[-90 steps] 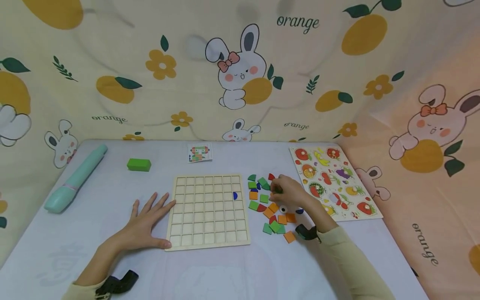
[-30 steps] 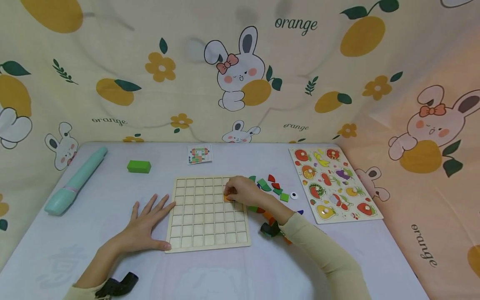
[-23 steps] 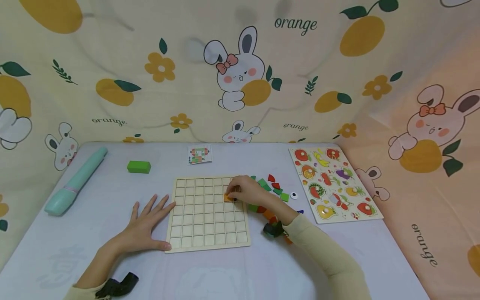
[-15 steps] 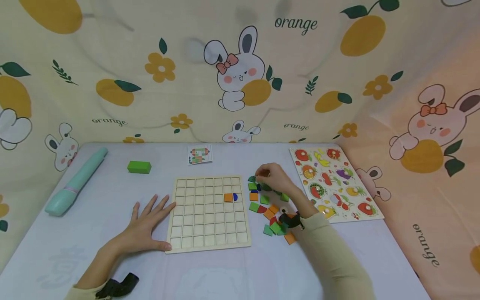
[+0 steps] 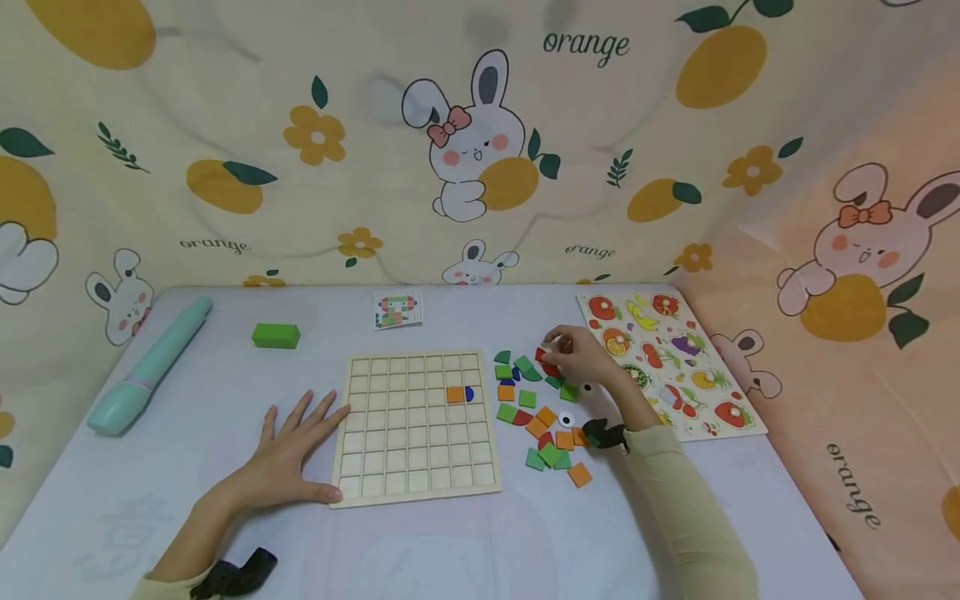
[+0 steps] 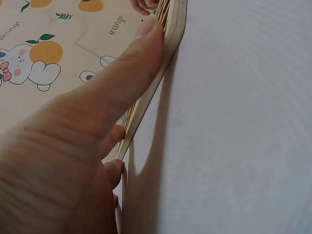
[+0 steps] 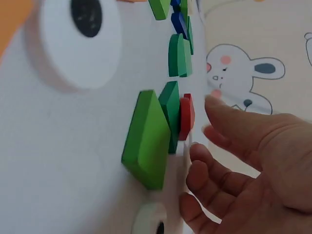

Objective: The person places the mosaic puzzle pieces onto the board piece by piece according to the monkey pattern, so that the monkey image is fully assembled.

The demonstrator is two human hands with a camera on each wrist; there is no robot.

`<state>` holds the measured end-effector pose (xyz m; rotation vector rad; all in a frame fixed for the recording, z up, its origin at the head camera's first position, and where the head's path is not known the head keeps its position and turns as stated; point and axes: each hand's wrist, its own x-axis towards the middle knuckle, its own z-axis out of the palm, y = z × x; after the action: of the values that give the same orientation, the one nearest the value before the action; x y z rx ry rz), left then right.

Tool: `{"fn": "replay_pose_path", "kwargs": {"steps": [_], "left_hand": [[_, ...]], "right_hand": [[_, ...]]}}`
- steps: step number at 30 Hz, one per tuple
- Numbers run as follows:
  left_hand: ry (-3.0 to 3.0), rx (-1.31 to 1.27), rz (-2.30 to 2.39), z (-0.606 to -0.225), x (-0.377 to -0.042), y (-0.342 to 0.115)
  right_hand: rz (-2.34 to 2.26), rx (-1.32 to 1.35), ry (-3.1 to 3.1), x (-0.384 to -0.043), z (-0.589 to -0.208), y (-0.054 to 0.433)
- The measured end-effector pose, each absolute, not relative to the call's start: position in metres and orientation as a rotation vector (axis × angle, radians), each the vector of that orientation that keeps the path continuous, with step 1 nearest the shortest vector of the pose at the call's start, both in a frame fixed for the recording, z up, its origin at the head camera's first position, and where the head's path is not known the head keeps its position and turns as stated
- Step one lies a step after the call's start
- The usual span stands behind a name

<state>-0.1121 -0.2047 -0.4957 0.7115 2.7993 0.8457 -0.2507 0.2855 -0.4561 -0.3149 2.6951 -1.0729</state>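
A pale wooden grid board [image 5: 408, 457] lies on the table. An orange square tile [image 5: 456, 395] and a blue half-round tile [image 5: 469, 394] sit side by side in its cells. My left hand [image 5: 288, 450] rests with spread fingers along the board's left edge, its thumb [image 6: 129, 63] on the near corner. My right hand [image 5: 585, 358] hovers at the far end of the loose pieces, beside red pieces [image 7: 185, 118]. In the right wrist view its thumb and fingers are apart, nothing between them, close to the red and green pieces [image 7: 148, 139].
Orange squares [image 5: 565, 440], green pieces and white discs with black dots [image 5: 566, 419] lie scattered right of the board. A fruit puzzle board [image 5: 705, 408] is at the back right, a small pattern card [image 5: 397, 308] behind, a green block [image 5: 276, 336] and a teal case [image 5: 150, 367] at left.
My right hand set the orange square on the board beside the blue half-round, let go, and moved back right over the loose pieces to the red ones. The left hand stayed put.
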Motion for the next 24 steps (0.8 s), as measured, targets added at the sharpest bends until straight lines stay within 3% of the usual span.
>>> {"fn": "replay_pose_path", "kwargs": {"steps": [24], "left_hand": [[2.802,0.739,0.878,-0.496,-0.111,-0.205]], "right_hand": [[-1.111,-0.424,2.694,-0.256,-0.462,0.274]]}}
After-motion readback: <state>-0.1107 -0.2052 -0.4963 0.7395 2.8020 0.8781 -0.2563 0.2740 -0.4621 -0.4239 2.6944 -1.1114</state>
